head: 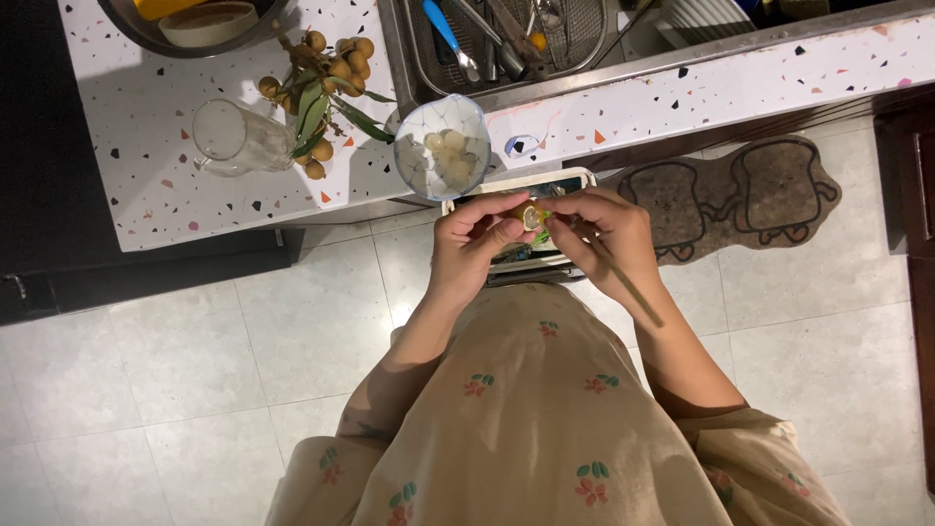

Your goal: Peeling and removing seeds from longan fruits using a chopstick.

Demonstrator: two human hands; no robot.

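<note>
Between both hands [541, 234], half-hidden fruit [532, 216].

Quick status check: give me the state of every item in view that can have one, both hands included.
left hand: closed on the small fruit
right hand: holding a thin stick, tip at the fruit
small fruit: partly peeled, pale flesh showing
glass bowl: holds peeled fruit, not full
glass pitcher: lying on its side, empty
fruit bunch: unpeeled, on the stem with leaves
sink rack: loaded with utensils
</note>
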